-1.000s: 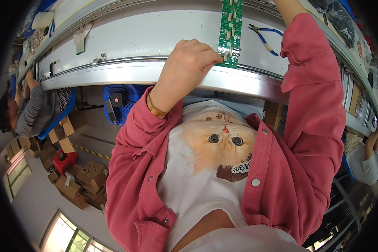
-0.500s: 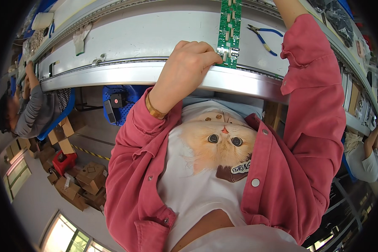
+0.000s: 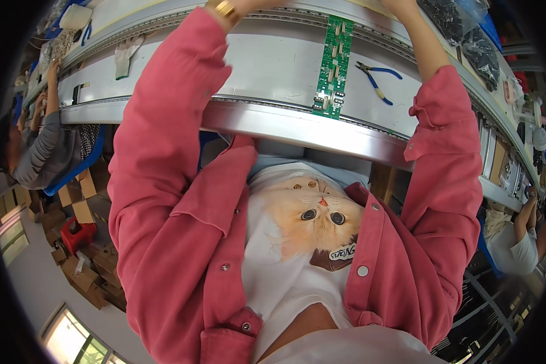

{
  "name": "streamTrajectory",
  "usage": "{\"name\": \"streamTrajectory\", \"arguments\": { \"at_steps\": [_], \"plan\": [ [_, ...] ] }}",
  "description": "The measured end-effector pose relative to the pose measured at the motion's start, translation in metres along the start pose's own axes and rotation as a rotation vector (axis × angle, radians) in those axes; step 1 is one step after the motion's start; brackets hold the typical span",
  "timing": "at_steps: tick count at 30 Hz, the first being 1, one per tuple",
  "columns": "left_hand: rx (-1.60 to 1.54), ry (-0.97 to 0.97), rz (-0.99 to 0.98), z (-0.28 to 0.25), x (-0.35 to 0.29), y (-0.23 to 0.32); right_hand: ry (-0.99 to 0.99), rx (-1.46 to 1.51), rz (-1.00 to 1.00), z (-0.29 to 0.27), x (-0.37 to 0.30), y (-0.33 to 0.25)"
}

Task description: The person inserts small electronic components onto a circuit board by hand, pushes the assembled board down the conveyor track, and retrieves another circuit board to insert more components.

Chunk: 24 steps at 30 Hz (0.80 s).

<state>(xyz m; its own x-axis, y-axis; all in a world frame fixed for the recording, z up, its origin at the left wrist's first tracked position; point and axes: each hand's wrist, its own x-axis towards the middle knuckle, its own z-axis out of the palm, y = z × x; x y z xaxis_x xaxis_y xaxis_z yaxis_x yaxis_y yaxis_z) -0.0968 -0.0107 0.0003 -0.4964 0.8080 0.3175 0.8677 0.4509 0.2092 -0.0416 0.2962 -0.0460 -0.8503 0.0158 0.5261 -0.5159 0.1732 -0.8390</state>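
Note:
My left hand (image 3: 249,5) reaches to the top edge of the view, a gold band at its wrist, and its fingers are cut off. Farther right, my right hand (image 3: 400,7) also lies at the top edge with its fingers out of view. Between my two arms, a long green circuit board strip (image 3: 335,64) spans the conveyor from the near rail toward the far rail. It carries several pale connectors, plus silvery parts at its near end. Neither hand visibly touches the near part of the strip. Blue-handled cutters (image 3: 366,68) lie just right of it.
A metal near rail (image 3: 285,124) runs before me. On the conveyor's left lies a white glove (image 3: 125,57). Dark bagged items (image 3: 482,57) are piled at the upper right. One person (image 3: 42,151) works at the far left, another (image 3: 515,242) at the far right.
My left hand has left the near end of the circuit board strip and moved up to the view's top edge. My right hand remains at the top, now slightly more visible.

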Motion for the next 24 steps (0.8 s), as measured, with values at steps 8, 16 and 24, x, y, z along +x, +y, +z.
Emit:
{"name": "streamTrajectory", "arguments": {
  "at_steps": [8,16,24],
  "plan": [
    [-0.087,0.234,-0.235,0.053,0.038,-0.044,0.022,0.157,0.443,0.037,-0.038,-0.050],
    [-0.065,0.210,-0.249,0.039,0.041,-0.026,-0.116,0.156,0.564,0.058,-0.077,-0.140],
    [-0.271,0.231,0.021,-0.002,0.014,0.020,-0.171,0.102,0.689,0.077,-0.120,-0.145]
  ]
}}
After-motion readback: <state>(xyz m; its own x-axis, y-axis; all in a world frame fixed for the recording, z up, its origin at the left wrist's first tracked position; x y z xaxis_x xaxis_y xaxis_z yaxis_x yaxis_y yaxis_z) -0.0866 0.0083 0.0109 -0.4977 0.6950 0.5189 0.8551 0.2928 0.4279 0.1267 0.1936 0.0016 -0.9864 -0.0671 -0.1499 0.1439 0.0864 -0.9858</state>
